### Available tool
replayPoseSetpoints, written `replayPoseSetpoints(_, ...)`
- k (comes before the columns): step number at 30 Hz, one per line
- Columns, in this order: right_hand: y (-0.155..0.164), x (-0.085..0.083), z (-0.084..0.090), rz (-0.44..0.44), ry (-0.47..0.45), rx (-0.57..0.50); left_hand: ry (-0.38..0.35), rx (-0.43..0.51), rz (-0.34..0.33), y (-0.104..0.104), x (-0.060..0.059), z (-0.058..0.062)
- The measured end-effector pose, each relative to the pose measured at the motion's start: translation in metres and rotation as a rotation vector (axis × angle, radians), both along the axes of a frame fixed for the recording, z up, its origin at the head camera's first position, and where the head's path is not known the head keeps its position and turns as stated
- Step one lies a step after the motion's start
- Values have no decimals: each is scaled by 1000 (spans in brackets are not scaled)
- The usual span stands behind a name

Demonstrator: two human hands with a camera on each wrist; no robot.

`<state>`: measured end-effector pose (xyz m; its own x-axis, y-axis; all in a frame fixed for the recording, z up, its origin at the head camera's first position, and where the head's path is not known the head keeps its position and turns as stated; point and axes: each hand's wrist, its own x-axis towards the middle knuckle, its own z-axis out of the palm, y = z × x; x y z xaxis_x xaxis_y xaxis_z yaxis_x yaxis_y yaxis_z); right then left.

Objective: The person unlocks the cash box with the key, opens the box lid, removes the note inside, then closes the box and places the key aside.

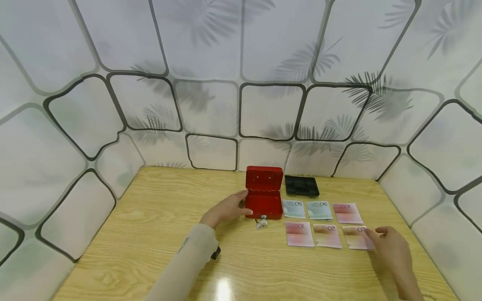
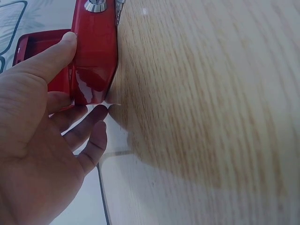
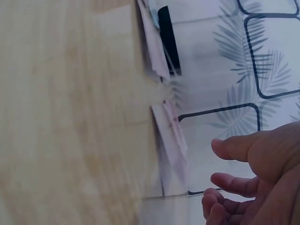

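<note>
Six paper banknotes lie in two rows of three on the light wooden table [image 1: 150, 234], their numerals reading upside down from the head view: "50" on the two greenish notes [image 1: 306, 209], "100" on a pink note [image 1: 299, 233], "20" on the pink-orange note [image 1: 327, 235] beside it. Left of them sits the small red metal cash box [image 1: 264, 196], lid up (its inside looks bare red), a silver key [image 1: 262, 221] just in front. The left hand [image 1: 227, 208] rests its straight fingers against the box's left side. The right hand [image 1: 391, 247], grip relaxed and apart, fingertips the nearest right-hand note [image 1: 355, 237]. A black plastic tray [image 1: 301, 185] lies behind.
</note>
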<state>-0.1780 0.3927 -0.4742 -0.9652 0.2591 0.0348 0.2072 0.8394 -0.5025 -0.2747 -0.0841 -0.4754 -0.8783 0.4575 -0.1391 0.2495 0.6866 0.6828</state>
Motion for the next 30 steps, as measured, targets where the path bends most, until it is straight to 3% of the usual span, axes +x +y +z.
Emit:
replayPoseSetpoints(7, -11, -13, 12, 128, 134, -40, 1, 0, -2, 0, 0, 0)
replayPoseSetpoints(13, -20, -34, 22, 227, 197, -104, 8, 2, -4, 0, 0, -1)
replayPoseSetpoints(17, -23, -52, 29, 296, 167, -170, 8, -7, -3, 0, 0, -1)
replayPoseSetpoints(23, -28, -82, 32, 369, 88, -351, 17, -14, -8, 1, 0, -1)
replayPoseSetpoints(30, -36, -110, 28, 398, 26, -418, 19, -10, -8, 1, 0, -1)
